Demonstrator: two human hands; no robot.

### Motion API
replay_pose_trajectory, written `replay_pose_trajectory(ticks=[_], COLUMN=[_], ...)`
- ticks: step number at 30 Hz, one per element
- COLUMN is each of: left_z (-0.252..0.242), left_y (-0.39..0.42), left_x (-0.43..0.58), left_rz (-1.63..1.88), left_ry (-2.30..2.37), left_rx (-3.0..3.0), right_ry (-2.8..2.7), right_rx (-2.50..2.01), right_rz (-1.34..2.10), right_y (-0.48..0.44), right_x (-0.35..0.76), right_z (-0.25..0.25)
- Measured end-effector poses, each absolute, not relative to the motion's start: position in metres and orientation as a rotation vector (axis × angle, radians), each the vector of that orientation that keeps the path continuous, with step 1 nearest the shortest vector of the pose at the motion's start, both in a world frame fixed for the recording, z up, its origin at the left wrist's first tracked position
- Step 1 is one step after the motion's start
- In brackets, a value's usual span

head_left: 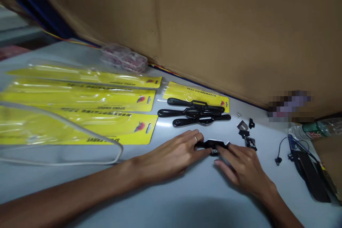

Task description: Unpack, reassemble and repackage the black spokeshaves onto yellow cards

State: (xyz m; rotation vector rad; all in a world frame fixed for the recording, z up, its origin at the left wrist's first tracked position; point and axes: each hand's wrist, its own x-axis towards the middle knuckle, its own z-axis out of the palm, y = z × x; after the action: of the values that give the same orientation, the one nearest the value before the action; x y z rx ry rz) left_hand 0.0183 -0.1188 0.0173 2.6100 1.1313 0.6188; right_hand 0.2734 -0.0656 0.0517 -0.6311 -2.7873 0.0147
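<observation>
Holds a black tool point(212, 145) down on the table point(187, 199), just on the near side of the row of three tools point(197, 112) and apart from it. Clasps the black tool's left end with the left hand point(173, 155), fingers curled over it, a ring showing on one finger. Pinches its right end with the right hand point(244, 169), fingertips laid on top and thumb low at the side; both grips grasping the black tool, neither released. Shows only the middle of the black tool between the two hands, with a pale bit on its top edge.

Finds the row of three tools lying side by side, handles pointing left and right, the farthest one lapping onto a yellow card point(196, 94). Left of the row, a spread of yellow packs point(80, 107) under clear plastic. Right of the row, small loose metal parts point(245, 133); farther right, a black pouch point(310, 171) with a cord, and a bottle point(317, 130). Beyond the row, a cardboard wall point(213, 25); beyond and to the left, a clear bag of small bits point(124, 58).
</observation>
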Motion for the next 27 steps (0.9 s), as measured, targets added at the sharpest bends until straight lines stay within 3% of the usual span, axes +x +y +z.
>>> replay_pose_trajectory(ticks=[3, 16, 27], left_z=[0.018, 0.019, 0.011], left_y=[-0.119, -0.119, -0.12], left_x=[0.018, 0.017, 0.016], left_rz=[0.6, 0.587, 0.643], left_ry=[1.134, 1.12, 1.115], left_rx=[2.595, 2.601, 2.626], right_ry=[-2.642, -2.497, -2.478], right_rx=[-0.612, -0.787, -0.797], right_rz=[-0.098, 0.704, 0.638], right_y=[-0.065, -0.072, -0.076], right_x=[0.275, 0.274, 0.272], right_z=[0.054, 0.05, 0.044])
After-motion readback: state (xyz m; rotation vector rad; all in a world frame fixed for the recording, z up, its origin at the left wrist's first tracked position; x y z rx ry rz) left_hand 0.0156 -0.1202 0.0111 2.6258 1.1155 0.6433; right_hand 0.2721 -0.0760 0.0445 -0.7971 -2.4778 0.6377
